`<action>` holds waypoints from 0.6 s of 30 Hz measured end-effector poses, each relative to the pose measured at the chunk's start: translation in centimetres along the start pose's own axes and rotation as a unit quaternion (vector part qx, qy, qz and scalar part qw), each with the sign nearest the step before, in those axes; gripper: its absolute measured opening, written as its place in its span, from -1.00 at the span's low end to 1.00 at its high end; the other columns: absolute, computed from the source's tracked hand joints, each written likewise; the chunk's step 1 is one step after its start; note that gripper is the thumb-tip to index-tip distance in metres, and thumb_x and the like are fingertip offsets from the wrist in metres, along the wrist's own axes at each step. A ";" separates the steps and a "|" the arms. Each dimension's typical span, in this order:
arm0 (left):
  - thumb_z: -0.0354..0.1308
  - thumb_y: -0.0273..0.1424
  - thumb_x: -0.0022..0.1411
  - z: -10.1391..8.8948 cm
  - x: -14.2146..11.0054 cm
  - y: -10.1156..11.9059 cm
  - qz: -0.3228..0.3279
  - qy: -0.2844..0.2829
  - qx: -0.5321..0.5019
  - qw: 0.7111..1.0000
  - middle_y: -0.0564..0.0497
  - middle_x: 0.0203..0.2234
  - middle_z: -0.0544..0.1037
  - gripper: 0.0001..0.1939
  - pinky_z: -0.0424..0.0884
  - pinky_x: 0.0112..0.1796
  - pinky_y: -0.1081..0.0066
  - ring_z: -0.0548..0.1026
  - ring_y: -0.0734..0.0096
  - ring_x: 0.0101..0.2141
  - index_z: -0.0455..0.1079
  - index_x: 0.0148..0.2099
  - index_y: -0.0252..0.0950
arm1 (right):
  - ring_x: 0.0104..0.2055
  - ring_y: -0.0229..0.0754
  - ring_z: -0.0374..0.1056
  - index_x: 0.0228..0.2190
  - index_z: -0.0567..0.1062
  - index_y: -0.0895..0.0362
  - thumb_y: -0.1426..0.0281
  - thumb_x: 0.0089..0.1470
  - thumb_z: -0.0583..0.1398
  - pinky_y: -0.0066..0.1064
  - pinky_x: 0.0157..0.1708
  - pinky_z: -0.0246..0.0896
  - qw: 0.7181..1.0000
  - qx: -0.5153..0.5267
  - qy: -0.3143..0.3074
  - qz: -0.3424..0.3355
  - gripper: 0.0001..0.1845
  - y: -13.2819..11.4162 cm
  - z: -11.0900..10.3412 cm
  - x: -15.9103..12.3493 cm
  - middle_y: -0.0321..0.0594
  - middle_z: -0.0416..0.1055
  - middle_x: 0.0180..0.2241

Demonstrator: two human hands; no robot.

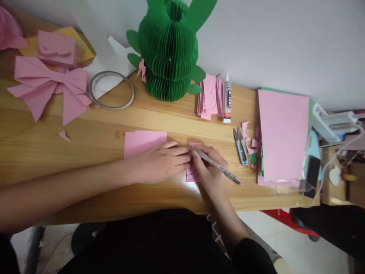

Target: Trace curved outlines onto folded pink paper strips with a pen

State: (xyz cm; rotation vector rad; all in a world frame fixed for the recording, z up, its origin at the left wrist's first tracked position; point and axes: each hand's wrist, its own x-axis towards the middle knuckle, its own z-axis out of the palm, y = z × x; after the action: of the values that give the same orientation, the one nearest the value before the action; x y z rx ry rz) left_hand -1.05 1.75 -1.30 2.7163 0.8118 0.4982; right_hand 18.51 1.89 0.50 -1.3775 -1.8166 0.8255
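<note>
The right hand holds a pen between closed fingers, its tip at the top of a small pink strip marked with a curved line, while the left hand lies palm down with its fingers slightly spread, their tips at the strip's left edge. That strip is the landmark on the wooden desk: left of it, partly under the left hand, lies a larger pink sheet, and to its right lie blue-handled snips, blades slightly apart, with a B-7000 glue tube beyond.
</note>
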 end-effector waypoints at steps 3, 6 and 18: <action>-0.03 -0.50 0.41 -0.1 0.0 0.0 0.004 0.008 -0.003 1.000 -0.03 -0.03 0.61 -0.71 0.20 0.13 0.28 0.45 0.26 0.07 0.49 0.01 -0.28 | -0.21 -0.14 0.56 -0.23 0.61 0.05 0.44 0.16 0.26 -0.26 -0.17 0.50 1.000 0.006 -0.006 -0.002 -0.86 -0.1 0.0 0.0 -0.20 0.65 -0.25; -0.05 -0.51 0.41 -0.3 0.1 0.0 0.005 0.009 -0.004 1.000 -0.04 -0.04 0.61 -0.70 0.23 0.10 0.28 0.46 0.25 0.06 0.49 0.01 -0.29 | -0.22 -0.12 0.56 -0.24 0.62 0.04 0.41 0.16 0.26 -0.24 -0.17 0.51 1.000 0.018 -0.002 0.013 -0.87 0.0 0.0 -0.1 -0.19 0.65 -0.26; -0.03 -0.50 0.40 -0.1 -0.1 -0.1 -0.007 -0.010 -0.019 1.000 -0.06 0.01 0.59 -0.69 0.22 0.12 0.28 0.43 0.26 0.10 0.49 0.05 -0.25 | -0.18 -0.14 0.57 -0.23 0.62 0.05 0.44 0.14 0.27 -0.25 -0.13 0.51 0.999 0.041 0.015 0.027 -0.85 0.4 0.2 -0.2 -0.18 0.65 -0.22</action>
State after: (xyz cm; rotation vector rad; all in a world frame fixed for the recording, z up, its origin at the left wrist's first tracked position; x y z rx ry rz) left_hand -1.19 1.82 -1.28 2.6744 0.8088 0.4786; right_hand 18.54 1.74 0.03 -1.3843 -1.7103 0.8919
